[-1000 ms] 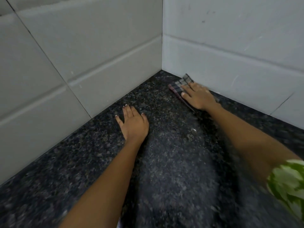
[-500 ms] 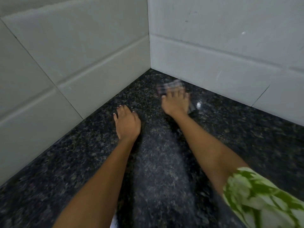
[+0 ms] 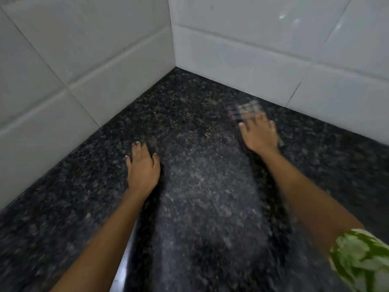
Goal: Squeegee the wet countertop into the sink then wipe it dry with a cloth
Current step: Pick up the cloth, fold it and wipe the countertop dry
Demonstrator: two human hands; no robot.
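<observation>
A dark speckled granite countertop [image 3: 202, 186] fills the lower view and runs into a tiled corner. My right hand [image 3: 260, 134] lies flat, palm down, on a folded plaid cloth [image 3: 245, 109], which is blurred by motion; only its far edge shows past my fingertips. My left hand [image 3: 142, 167] rests flat on the counter to the left with nothing in it, fingers together and pointing toward the left wall. No squeegee and no sink are in view.
White tiled walls meet in a corner [image 3: 173, 66] at the back; the left wall [image 3: 63, 81] runs close beside my left hand. A green-and-white patterned sleeve [image 3: 362, 262] shows at the lower right. A pale strip [image 3: 120, 277] shows at the bottom beside my left forearm.
My right hand slid the cloth left toward my left hand, then back to the right, away from the corner. My left hand stayed planted on the counter.
</observation>
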